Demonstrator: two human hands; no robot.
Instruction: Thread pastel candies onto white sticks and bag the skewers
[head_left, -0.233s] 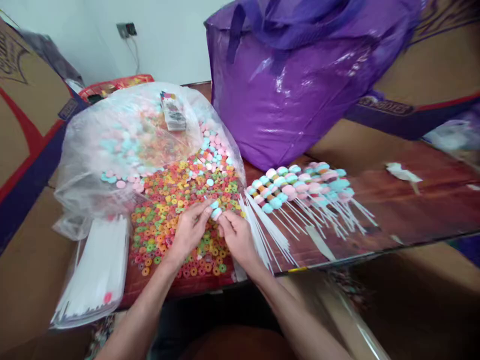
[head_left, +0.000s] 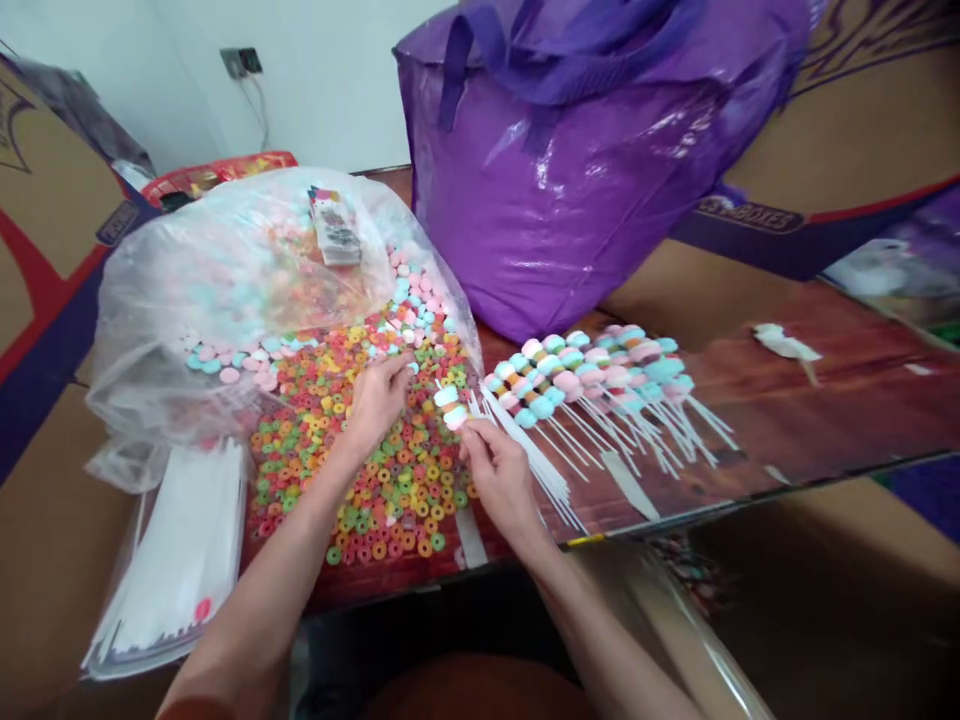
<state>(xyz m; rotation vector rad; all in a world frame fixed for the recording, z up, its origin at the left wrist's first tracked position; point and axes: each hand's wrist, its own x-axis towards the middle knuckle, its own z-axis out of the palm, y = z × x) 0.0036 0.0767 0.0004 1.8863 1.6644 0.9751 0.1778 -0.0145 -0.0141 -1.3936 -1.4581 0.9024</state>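
My right hand (head_left: 495, 470) pinches the lower end of a marshmallow skewer (head_left: 450, 405), its stick tip poking out of the top. Pale blue and pinkish marshmallows are threaded on it with an orange cereal ring between them. Over the pile of coloured cereal rings (head_left: 360, 440), my left hand (head_left: 379, 400) has its fingertips closed at a small blue marshmallow (head_left: 412, 369), partly hidden by them. Loose pink and blue marshmallows (head_left: 424, 290) lie behind the rings. Finished-looking skewers (head_left: 592, 375) lie in rows to the right, beside loose white sticks (head_left: 551, 485).
A clear plastic bag (head_left: 150, 290) with a small printed packet (head_left: 335, 228) on it covers the back left. White sticks fill a pouch (head_left: 176, 550) at front left. A large purple bag (head_left: 577, 190) stands behind, with cardboard boxes (head_left: 52, 240) at both sides.
My left hand has let go of the skewer and moved up to the blue marshmallow on the pile. My right hand keeps the skewer, now slightly to the right. The view has shifted a little.
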